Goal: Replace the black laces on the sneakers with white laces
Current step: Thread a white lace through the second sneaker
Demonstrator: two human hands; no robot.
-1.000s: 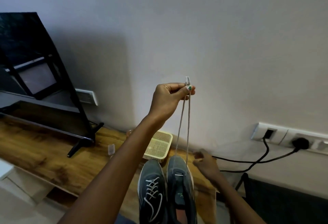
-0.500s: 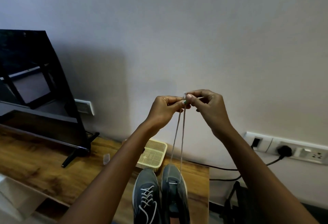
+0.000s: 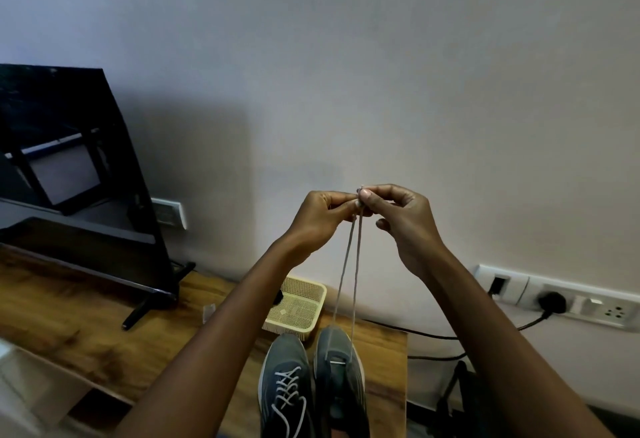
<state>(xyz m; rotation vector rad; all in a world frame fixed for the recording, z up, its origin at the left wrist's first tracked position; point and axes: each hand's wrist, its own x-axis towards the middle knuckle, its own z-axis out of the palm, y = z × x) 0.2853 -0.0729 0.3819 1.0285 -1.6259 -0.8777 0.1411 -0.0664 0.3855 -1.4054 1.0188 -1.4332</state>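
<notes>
Left hand (image 3: 320, 217) and right hand (image 3: 394, 215) pinch both tips of the white lace (image 3: 349, 274) together, apparently to even its halves. Below the pinch, the strands drop to the right sneaker (image 3: 341, 378); the left sneaker (image 3: 285, 385) beside it is already laced.

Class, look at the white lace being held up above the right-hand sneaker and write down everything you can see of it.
The white lace is a thin, pale cord that looks woven. Its two strands rise close together from the toe end of the right-hand sneaker, where a short span lies across the lowest eyelets. Both ends meet at the top, pinched between the left hand and the right hand. The strands hang nearly straight in front of the wall, touching nothing else.
</notes>
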